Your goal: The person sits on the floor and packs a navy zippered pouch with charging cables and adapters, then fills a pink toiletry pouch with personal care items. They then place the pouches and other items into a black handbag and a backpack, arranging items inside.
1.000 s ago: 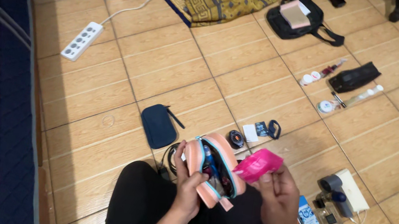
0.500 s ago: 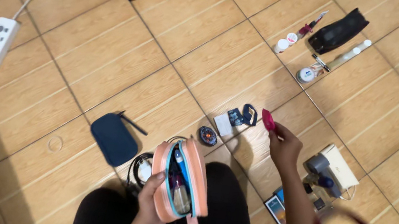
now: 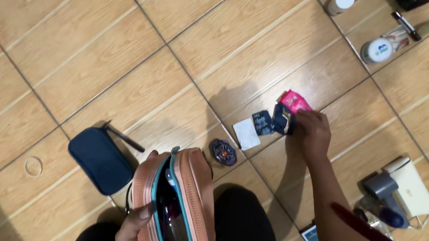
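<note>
My left hand (image 3: 131, 228) grips the open peach zip pouch (image 3: 178, 206) upright, contents contained; my right hand (image 3: 311, 131) pinches a pink packet (image 3: 294, 101) against the tiled floor (image 3: 124, 37).

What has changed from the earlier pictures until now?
The right hand carried the pink packet away from the peach pouch and out to the floor, next to the small dark items; whether it has let go is unclear. The left hand still holds the open pouch. The navy case has not moved.
</note>
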